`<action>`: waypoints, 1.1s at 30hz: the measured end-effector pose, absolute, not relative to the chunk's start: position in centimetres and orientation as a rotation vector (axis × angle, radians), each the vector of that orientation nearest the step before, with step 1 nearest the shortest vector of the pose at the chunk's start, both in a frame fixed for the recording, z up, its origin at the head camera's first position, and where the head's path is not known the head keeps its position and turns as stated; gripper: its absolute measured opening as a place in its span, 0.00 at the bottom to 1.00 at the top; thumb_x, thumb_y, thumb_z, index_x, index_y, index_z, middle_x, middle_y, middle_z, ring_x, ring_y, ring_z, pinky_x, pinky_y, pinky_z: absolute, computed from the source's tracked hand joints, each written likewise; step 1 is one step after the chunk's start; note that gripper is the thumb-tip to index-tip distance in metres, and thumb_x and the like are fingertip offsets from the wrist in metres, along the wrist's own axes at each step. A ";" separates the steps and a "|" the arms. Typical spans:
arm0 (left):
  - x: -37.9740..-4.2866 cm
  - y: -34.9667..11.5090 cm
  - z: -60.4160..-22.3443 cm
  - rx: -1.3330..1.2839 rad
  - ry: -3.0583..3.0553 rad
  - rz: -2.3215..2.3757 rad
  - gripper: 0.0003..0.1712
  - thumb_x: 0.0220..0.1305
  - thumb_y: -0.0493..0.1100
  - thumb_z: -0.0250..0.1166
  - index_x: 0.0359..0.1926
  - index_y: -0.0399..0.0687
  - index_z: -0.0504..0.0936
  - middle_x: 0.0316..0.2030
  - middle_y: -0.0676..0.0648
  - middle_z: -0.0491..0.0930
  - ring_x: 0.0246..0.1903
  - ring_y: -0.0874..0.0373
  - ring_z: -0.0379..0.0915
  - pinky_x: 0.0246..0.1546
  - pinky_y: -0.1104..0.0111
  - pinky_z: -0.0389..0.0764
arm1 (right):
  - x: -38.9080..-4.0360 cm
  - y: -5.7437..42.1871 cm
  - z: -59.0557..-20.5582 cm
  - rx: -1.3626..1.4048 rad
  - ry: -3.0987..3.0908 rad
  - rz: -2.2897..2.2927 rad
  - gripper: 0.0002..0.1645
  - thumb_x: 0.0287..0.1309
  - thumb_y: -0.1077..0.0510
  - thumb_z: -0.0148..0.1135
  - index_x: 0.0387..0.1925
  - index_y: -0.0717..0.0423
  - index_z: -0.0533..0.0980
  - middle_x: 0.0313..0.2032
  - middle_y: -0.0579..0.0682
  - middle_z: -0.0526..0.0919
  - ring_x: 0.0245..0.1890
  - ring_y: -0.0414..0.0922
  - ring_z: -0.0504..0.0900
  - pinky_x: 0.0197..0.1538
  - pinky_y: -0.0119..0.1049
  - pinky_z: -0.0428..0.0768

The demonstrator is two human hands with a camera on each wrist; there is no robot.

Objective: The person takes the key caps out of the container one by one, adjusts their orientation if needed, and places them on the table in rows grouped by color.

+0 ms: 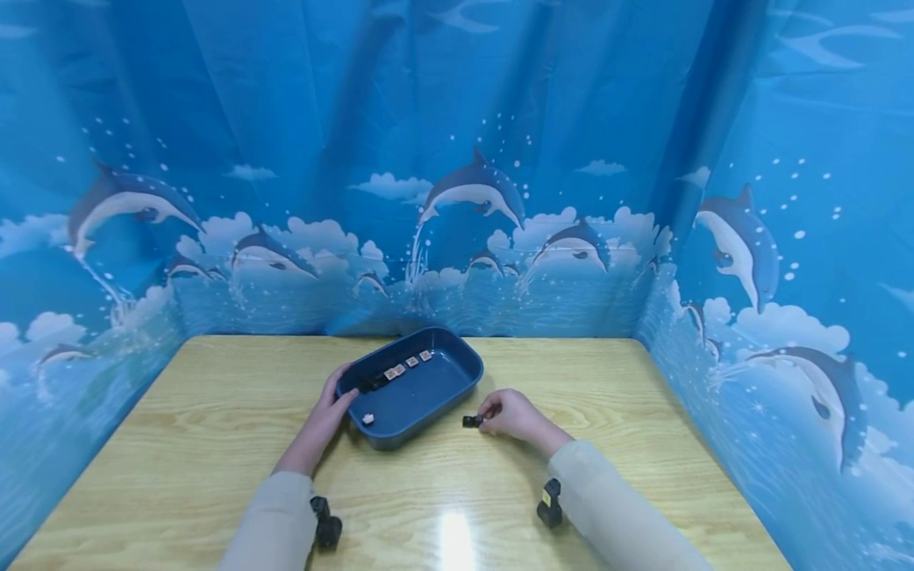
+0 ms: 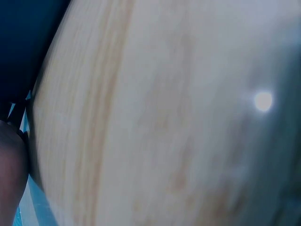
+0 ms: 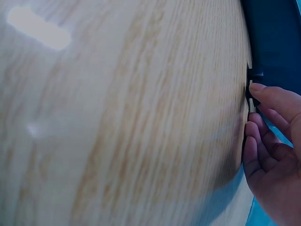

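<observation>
A dark blue rectangular tray [image 1: 435, 394] lies at an angle on the table. My left hand [image 1: 332, 404] grips its left end, thumb over the rim. To the right of the tray, my right hand [image 1: 516, 415] pinches a small black block [image 1: 479, 420] at the tabletop. Another small black block [image 1: 467, 422] sits right beside it, on the tray side. Inside the tray, several small blocks with pale patterned tops [image 1: 399, 369] line the far wall, with black ones [image 1: 373, 385] at the row's left. A lone whitish piece [image 1: 367, 419] lies in the near left corner.
The wood-grain table [image 1: 228, 420] runs back to a blue dolphin-print curtain [image 1: 457, 262], which also hangs along both sides. A small black device [image 1: 326, 523] is on the left wrist and another [image 1: 550, 504] on the right. Light glares off the table's front [image 1: 457, 539].
</observation>
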State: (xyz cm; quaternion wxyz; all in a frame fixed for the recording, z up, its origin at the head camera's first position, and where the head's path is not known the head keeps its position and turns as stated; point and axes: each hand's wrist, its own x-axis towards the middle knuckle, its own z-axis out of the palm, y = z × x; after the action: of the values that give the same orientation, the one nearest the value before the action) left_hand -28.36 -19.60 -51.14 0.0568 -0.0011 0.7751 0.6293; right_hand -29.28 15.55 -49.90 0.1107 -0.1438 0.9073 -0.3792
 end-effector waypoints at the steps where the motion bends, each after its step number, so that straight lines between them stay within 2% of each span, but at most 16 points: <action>1: -28.4 -19.6 -51.1 -0.005 2.351 1.906 0.35 0.75 0.46 0.50 0.77 0.54 0.46 0.76 0.38 0.41 0.73 0.40 0.32 0.70 0.46 0.38 | -29.3 15.6 -49.9 -0.420 2.664 -1.118 0.09 0.44 0.64 0.76 0.30 0.56 0.82 0.27 0.44 0.80 0.29 0.40 0.76 0.36 0.35 0.78; 20: -28.2 -19.4 -50.6 -0.017 2.351 1.887 0.35 0.76 0.48 0.49 0.77 0.56 0.45 0.76 0.39 0.40 0.74 0.40 0.32 0.70 0.46 0.38 | -29.0 15.5 -49.1 -0.395 2.646 -1.114 0.09 0.46 0.63 0.75 0.31 0.55 0.82 0.28 0.44 0.80 0.30 0.41 0.77 0.36 0.35 0.78; 26: -28.2 -19.6 -50.8 -0.032 2.362 1.874 0.35 0.76 0.49 0.49 0.77 0.58 0.45 0.76 0.41 0.40 0.74 0.41 0.32 0.70 0.46 0.39 | -29.1 15.6 -47.5 -0.463 2.661 -1.088 0.12 0.48 0.65 0.74 0.37 0.58 0.83 0.34 0.47 0.82 0.32 0.41 0.78 0.38 0.36 0.79; 33: -28.1 -19.4 -50.9 -0.009 2.389 1.879 0.34 0.76 0.45 0.49 0.77 0.53 0.47 0.75 0.37 0.41 0.73 0.38 0.33 0.70 0.46 0.39 | -29.5 15.4 -44.9 -0.593 2.679 -1.030 0.13 0.50 0.66 0.70 0.41 0.63 0.82 0.37 0.51 0.83 0.33 0.41 0.77 0.37 0.35 0.79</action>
State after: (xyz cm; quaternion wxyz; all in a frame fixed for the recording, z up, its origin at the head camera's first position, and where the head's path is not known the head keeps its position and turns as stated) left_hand -28.10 -19.39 -50.88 0.0510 -0.0029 0.7849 0.6176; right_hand -29.45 15.38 -44.91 0.1054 -0.2011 0.9091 -0.3494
